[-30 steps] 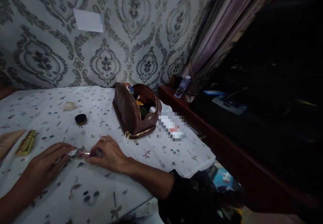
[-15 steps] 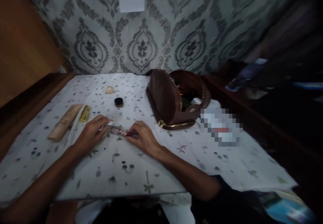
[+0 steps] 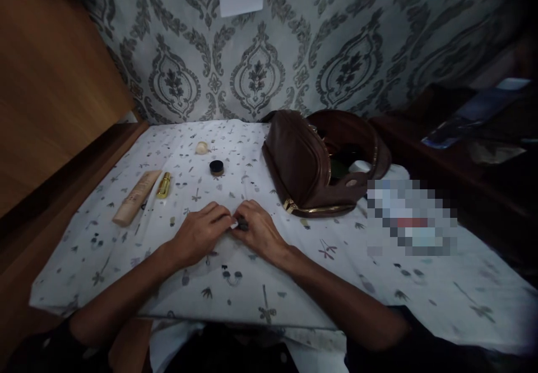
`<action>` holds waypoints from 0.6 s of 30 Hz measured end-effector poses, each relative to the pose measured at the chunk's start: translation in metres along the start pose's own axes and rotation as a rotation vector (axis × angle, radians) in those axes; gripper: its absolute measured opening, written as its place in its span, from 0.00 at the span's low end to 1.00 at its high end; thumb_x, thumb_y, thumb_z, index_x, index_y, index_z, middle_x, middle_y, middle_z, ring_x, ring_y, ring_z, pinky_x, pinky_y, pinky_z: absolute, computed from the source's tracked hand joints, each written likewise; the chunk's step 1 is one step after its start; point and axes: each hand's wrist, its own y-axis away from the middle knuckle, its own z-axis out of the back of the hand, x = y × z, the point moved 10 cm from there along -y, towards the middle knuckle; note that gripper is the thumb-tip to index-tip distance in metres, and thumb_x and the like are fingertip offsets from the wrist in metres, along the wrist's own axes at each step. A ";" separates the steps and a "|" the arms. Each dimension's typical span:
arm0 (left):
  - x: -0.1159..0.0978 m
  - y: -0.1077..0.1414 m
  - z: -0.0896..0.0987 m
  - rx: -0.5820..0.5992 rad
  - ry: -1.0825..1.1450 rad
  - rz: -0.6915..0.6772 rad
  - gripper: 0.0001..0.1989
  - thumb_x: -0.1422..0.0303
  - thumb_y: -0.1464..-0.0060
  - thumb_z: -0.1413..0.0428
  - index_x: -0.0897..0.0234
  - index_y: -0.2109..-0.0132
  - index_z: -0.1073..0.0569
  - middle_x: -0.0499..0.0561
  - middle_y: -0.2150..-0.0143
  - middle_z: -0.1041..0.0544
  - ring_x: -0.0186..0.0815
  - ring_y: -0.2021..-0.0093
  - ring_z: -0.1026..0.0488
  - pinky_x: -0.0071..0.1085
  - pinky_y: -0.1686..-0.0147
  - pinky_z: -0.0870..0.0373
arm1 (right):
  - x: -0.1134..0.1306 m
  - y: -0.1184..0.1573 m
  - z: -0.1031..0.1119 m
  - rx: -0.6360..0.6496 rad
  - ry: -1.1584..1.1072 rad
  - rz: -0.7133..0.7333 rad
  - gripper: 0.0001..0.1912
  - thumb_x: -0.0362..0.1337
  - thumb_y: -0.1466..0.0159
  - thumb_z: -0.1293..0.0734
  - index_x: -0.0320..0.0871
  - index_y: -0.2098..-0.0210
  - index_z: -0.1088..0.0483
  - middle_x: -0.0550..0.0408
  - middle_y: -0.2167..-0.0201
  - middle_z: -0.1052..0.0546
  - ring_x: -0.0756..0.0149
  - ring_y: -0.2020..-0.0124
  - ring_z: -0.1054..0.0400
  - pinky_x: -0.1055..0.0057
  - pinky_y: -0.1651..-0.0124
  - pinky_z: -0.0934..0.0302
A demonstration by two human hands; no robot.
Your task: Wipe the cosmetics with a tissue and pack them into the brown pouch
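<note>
My left hand (image 3: 204, 233) and my right hand (image 3: 260, 232) meet low over the front middle of the table. Between their curled fingers is a slim lip gloss tube (image 3: 242, 224), of which only a dark end by the right fingers shows; the rest is hidden. Both hands are closed on it. A small pale piece is visible where the fingertips touch. Beyond the hands lies a round black-lidded jar (image 3: 216, 168). To the left of my left hand are a small gold bottle (image 3: 163, 186) and a beige squeeze tube (image 3: 137, 198).
A brown handbag (image 3: 300, 163) lies unzipped at the back right. Beside it is a blurred-out packet (image 3: 412, 216). A small cream-coloured round item (image 3: 202, 148) sits near the back. The patterned white cloth (image 3: 294, 300) covers the table; a wooden panel (image 3: 54, 65) rises at left.
My hands have come together; the clear tube that showed between them is now mostly covered by the fingers. The view has turned slightly left, so everything sits further right.
</note>
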 end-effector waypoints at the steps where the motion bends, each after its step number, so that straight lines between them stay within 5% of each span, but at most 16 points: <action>1: 0.006 0.002 0.001 0.009 -0.007 0.036 0.09 0.75 0.36 0.52 0.64 0.58 0.27 0.52 0.61 0.25 0.37 0.60 0.31 0.29 0.66 0.31 | 0.000 0.000 0.000 0.001 -0.016 0.000 0.11 0.27 0.46 0.26 0.42 0.71 0.33 0.56 0.69 0.30 0.63 0.62 0.37 0.68 0.60 0.42; 10: 0.064 0.032 0.013 -0.038 0.147 0.283 0.09 0.70 0.35 0.51 0.63 0.57 0.26 0.52 0.60 0.25 0.36 0.59 0.27 0.32 0.59 0.29 | -0.001 0.002 -0.002 0.024 -0.012 -0.024 0.09 0.30 0.45 0.26 0.43 0.69 0.30 0.57 0.69 0.29 0.65 0.64 0.36 0.69 0.61 0.43; 18: 0.062 0.038 0.015 -0.037 0.192 0.284 0.09 0.70 0.35 0.51 0.62 0.57 0.26 0.52 0.60 0.25 0.36 0.59 0.27 0.32 0.59 0.29 | 0.007 0.002 -0.001 0.038 -0.004 0.019 0.05 0.37 0.39 0.29 0.42 0.66 0.26 0.53 0.67 0.29 0.60 0.60 0.36 0.65 0.58 0.41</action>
